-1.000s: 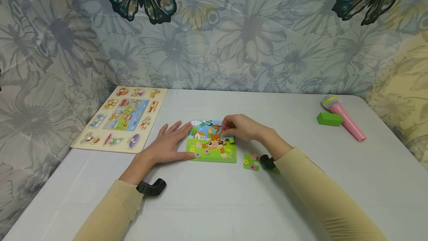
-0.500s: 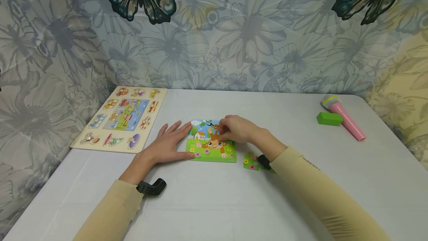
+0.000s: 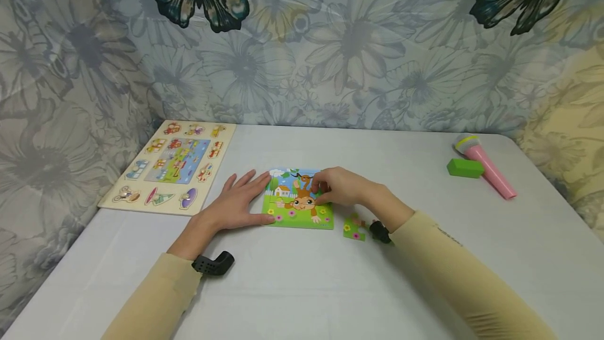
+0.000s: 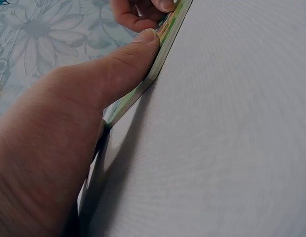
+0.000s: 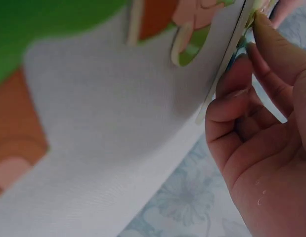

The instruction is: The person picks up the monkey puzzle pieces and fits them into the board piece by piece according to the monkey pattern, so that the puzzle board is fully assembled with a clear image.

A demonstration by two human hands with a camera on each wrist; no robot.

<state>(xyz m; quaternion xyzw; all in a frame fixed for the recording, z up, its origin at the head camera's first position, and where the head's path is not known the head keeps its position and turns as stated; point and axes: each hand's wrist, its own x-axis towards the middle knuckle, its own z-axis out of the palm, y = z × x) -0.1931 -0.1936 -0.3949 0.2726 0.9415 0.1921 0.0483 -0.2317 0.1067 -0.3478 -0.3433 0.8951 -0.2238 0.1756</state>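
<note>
A square jigsaw puzzle board (image 3: 297, 219) with a cartoon monkey, a house and flowers lies mid-table. My left hand (image 3: 238, 203) rests beside its left edge, fingers spread, thumb on the lower left corner. In the left wrist view that thumb (image 4: 118, 64) presses the board's rim. Over the board's right part, my right hand (image 3: 344, 188) has thumb and forefinger brought together on a puzzle piece, mostly covered by the fingers. The right wrist view shows the right hand's fingertips (image 5: 260, 22) at the board, other fingers curled. A loose puzzle piece (image 3: 353, 229) with flowers lies to the right, below that wrist.
Another loose piece is partly hidden under the black right wrist camera (image 3: 379, 231). A large cream picture board (image 3: 108, 198) lies at the left back. To the far right are a green block (image 3: 464, 168) and a pink toy microphone (image 3: 495, 174). Patterned cloth hangs behind the table.
My right hand shifted slightly left over the board, then back to the right and a little nearer. The left hand has stayed in place.
</note>
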